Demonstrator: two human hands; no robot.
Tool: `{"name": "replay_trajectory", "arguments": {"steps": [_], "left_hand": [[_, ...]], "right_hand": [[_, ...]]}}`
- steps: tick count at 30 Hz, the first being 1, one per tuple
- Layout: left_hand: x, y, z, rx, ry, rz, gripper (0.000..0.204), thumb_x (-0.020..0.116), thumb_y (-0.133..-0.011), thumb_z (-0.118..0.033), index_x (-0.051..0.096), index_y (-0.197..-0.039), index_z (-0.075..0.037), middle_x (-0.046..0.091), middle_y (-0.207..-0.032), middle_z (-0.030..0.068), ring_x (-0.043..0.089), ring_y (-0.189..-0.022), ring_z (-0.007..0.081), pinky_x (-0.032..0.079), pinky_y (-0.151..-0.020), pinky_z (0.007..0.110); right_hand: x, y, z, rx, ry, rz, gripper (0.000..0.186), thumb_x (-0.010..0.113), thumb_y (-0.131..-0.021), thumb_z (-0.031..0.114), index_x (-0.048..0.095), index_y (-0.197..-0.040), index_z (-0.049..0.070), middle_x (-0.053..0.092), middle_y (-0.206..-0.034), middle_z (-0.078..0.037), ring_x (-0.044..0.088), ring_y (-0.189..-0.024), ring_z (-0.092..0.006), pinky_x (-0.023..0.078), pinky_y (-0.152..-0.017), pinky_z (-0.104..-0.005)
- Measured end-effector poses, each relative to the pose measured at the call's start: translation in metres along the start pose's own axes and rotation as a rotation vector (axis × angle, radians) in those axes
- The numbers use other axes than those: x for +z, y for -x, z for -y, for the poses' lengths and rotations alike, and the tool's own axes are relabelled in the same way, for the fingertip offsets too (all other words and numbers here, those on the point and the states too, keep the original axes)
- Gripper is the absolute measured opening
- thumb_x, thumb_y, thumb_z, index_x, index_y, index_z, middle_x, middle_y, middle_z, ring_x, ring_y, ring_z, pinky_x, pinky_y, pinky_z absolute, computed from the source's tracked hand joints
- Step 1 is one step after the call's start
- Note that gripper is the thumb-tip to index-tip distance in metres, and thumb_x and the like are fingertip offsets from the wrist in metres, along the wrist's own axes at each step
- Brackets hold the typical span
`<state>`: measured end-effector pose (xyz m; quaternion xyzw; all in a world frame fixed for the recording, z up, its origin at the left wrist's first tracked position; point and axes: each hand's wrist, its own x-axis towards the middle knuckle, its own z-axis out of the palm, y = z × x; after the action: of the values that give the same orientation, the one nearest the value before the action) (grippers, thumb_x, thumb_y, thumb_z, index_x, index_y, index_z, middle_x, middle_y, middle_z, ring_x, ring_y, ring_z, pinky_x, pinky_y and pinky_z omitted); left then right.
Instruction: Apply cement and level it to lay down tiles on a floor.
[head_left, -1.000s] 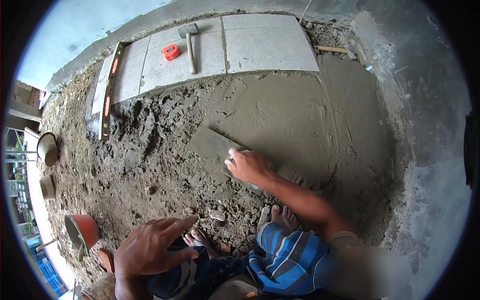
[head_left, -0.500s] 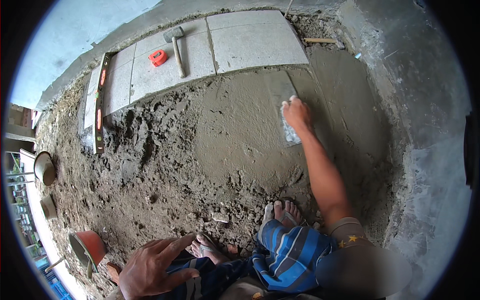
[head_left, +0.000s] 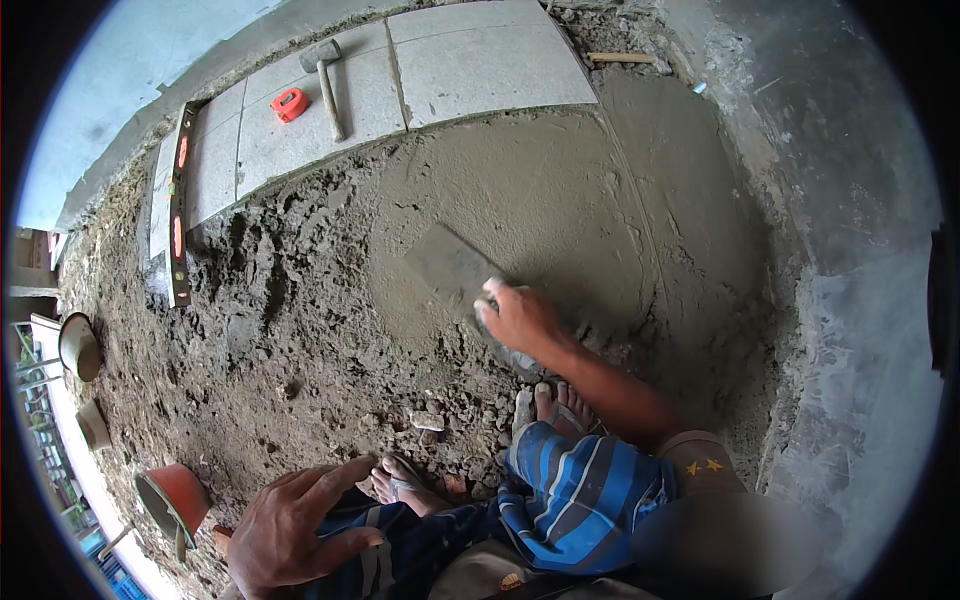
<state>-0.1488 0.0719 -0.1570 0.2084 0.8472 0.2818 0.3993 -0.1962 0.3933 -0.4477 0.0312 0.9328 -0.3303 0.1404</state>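
Observation:
My right hand (head_left: pixel 522 318) is closed round the handle of a flat rectangular plastering trowel (head_left: pixel 448 262). The trowel's blade lies slanted on the wet grey mortar (head_left: pixel 540 190), near the bed's left part, and its near end reaches toward my right foot. Smooth mortar stretches from the blade up to the laid tiles; rough clods lie to the left of it. Over my left knee, my left hand (head_left: pixel 290 530) hangs with its fingers apart and holds nothing.
Pale tiles (head_left: pixel 490 75) carry a rubber mallet (head_left: pixel 328 92) and a red tape measure (head_left: pixel 289 105). A spirit level (head_left: pixel 179 205) lies along their left edge. An orange bucket (head_left: pixel 178 500) and pale buckets (head_left: pixel 80 347) stand at left. A concrete wall (head_left: pixel 860 300) rises at right.
My right hand has drawn the trowel left and toward me across the mortar, and the blade has turned. My left hand stays over the knee. The view has shifted slightly.

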Motion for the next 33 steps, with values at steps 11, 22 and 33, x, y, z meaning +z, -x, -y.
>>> {"name": "replay_trajectory", "arguments": {"steps": [11,22,33], "left_hand": [[0.002,0.005,0.004,0.029,-0.056,-0.036,0.078,0.081,-0.082,-0.046,0.056,-0.139,0.000,0.069,-0.121,0.0228,0.068,-0.108,0.0424,0.055,-0.092,0.047],[0.016,0.028,0.003,0.055,-0.080,-0.128,0.077,0.078,-0.082,-0.050,0.057,-0.140,-0.004,0.071,-0.109,0.0210,0.070,-0.095,0.0417,0.055,-0.081,0.046],[0.011,0.063,-0.007,0.019,0.052,-0.038,0.068,0.077,-0.087,-0.028,0.051,-0.145,-0.004,0.062,-0.133,0.0229,0.064,-0.116,0.0417,0.052,-0.098,0.045]], "right_hand": [[-0.071,-0.026,-0.078,0.136,0.151,-0.359,0.039,0.064,-0.095,0.037,0.068,-0.114,0.003,0.072,-0.107,-0.026,0.068,-0.101,-0.0451,0.055,-0.086,-0.0517],[0.020,0.012,0.063,-0.376,0.122,0.361,0.037,0.060,-0.098,0.039,0.063,-0.112,0.005,0.073,-0.091,-0.023,0.072,-0.085,-0.0433,0.057,-0.073,-0.0543],[-0.012,-0.170,0.058,-0.205,0.311,-0.107,0.035,0.062,-0.096,0.036,0.065,-0.102,0.001,0.072,-0.094,-0.026,0.071,-0.089,-0.0443,0.057,-0.078,-0.0537]]}}
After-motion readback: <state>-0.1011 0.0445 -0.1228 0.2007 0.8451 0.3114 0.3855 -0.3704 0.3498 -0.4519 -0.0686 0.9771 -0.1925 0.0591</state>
